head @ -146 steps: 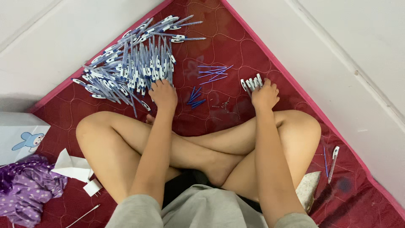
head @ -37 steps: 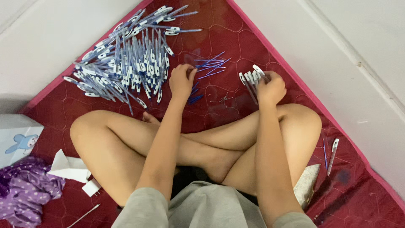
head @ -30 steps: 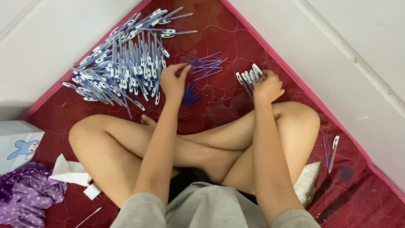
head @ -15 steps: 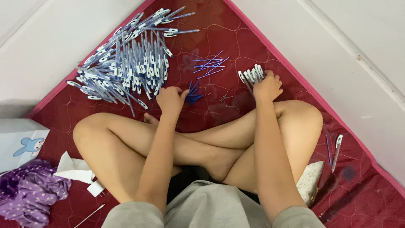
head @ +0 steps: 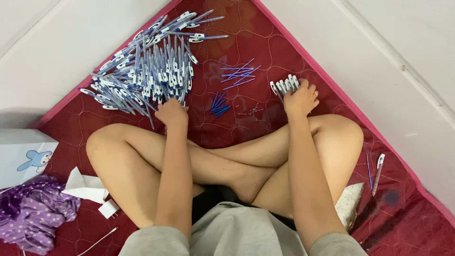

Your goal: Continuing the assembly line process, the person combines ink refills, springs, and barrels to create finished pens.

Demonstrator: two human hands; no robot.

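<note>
The right hand has its grip closed around a bundle of white-and-blue plastic pen barrels. The left hand rests curled at the near edge of the large heap of blue-and-white pens; whether it holds one, I cannot tell.

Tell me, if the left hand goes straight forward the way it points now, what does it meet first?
Most likely the pile of blue-and-white pens. The left hand sits at its near edge and points into it.
</note>
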